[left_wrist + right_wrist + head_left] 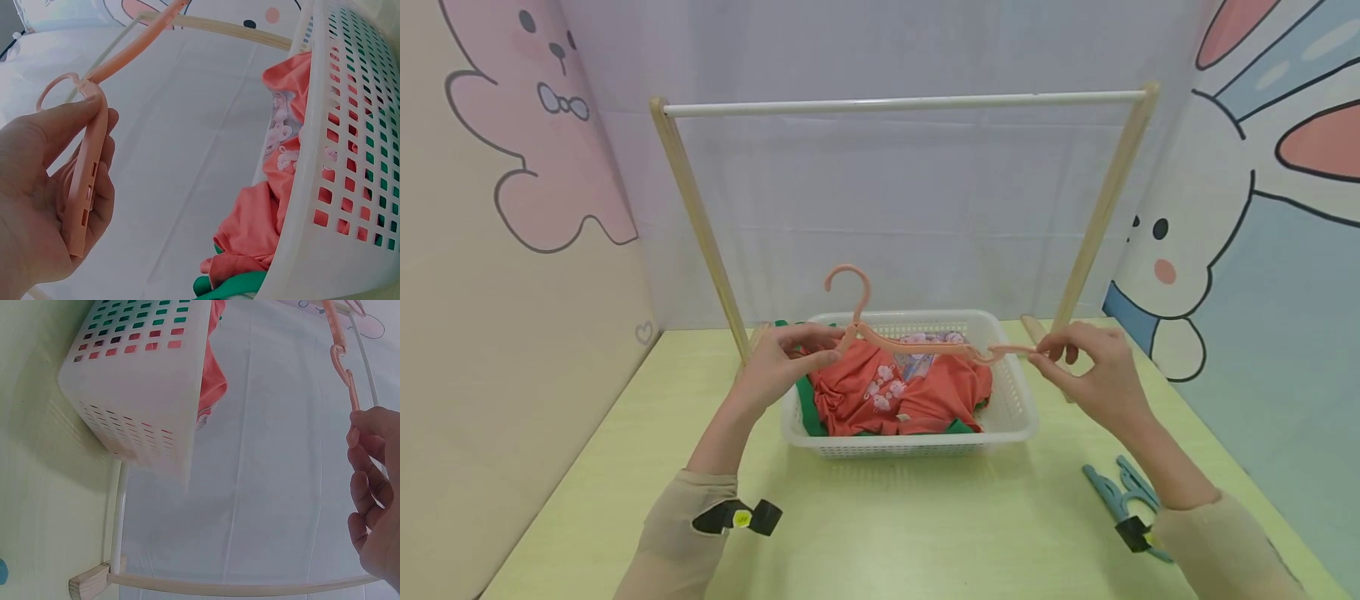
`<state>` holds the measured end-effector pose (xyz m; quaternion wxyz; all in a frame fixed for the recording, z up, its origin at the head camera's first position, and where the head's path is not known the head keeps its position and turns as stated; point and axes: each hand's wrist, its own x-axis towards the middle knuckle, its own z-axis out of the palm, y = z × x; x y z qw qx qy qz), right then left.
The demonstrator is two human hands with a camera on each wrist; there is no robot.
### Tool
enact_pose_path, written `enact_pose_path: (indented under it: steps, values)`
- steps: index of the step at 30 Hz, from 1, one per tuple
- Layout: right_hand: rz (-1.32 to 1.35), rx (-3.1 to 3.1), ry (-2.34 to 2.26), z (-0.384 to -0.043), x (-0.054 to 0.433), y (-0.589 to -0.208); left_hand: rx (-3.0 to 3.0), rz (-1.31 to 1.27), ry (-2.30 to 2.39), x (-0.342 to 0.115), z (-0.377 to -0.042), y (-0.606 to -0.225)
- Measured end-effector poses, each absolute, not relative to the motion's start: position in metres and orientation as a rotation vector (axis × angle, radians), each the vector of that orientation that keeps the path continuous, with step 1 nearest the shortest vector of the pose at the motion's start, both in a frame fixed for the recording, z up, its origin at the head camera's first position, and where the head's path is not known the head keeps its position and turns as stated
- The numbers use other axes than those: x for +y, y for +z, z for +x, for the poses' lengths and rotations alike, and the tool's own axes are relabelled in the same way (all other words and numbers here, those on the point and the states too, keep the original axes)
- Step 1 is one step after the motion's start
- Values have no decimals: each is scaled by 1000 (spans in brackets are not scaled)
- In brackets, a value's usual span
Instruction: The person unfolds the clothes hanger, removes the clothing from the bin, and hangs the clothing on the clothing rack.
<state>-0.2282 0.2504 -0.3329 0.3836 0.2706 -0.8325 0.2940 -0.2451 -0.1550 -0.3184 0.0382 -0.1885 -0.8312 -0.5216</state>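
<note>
A pink plastic clothes hanger (917, 345) is held level between both hands above a white basket, its hook pointing up. My left hand (790, 357) grips the arm at the left, close by the hook; in the left wrist view the fingers (103, 181) wrap round a slotted arm. At the far right end, my right hand (1093, 367) pinches the hanger's tip between thumb and forefinger, the other fingers loosely bent. Below lies red clothing (880, 392) with a white print, and green cloth (808, 408) beside it, inside the basket (910, 442).
Behind the basket stands a rack with a white rail (910, 105) and wooden posts (703, 225). A folded blue hanger (1112, 492) lies on the table (850, 525) near the right forearm. Walls with cartoon animals border both sides.
</note>
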Motion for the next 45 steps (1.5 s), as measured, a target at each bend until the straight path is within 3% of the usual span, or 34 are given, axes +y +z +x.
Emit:
enact_pose_path:
  steps: [25, 40, 45]
  values:
    - [821, -2166, 824, -216, 207, -329, -2551, -752, -1626, -141, -246, -321]
    - [835, -2180, 807, -216, 204, -335, -2557, -776, -1591, -141, -245, -320]
    - [850, -2162, 810, -217, 209, -333, -2543, -890, -1562, -146, -245, -320]
